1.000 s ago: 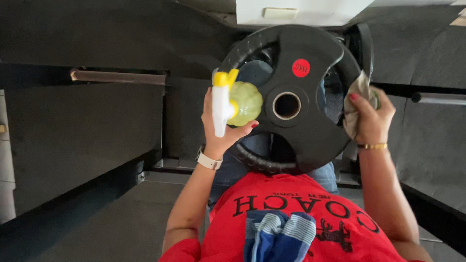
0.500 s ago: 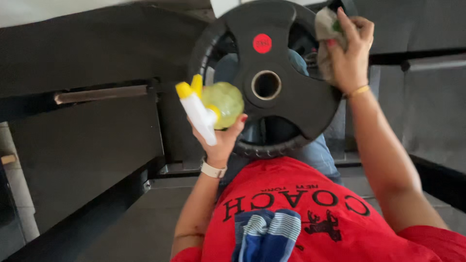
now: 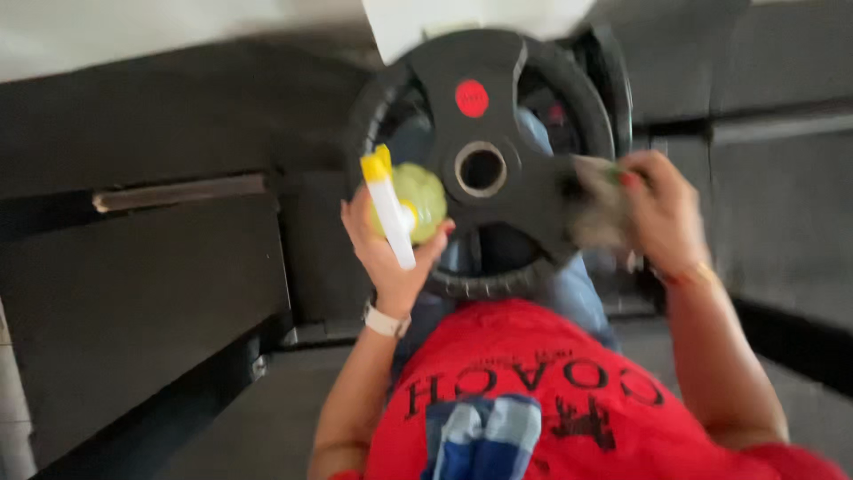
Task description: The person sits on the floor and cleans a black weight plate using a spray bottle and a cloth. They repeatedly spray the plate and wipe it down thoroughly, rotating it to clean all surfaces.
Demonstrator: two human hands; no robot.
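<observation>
A black weight plate (image 3: 511, 107) with a red round label and a centre hole stands upright in front of me. My left hand (image 3: 388, 258) grips a spray bottle (image 3: 404, 203) with a yellow-green body and a white and yellow nozzle, held against the plate's left side. My right hand (image 3: 662, 213) presses a grey cloth (image 3: 600, 209) onto the plate's right side; the hand and cloth are blurred. A white watch sits on my left wrist and a gold bracelet on my right.
Dark rubber flooring (image 3: 133, 293) spreads around. A metal bar (image 3: 178, 193) lies at the left. A second black plate (image 3: 613, 80) stands behind the first. A blue and white towel (image 3: 484, 436) hangs over my red shirt.
My right hand has wiped the cloth from the plate's upper right rim down to its right middle. The spray bottle has stayed beside the plate's left side.
</observation>
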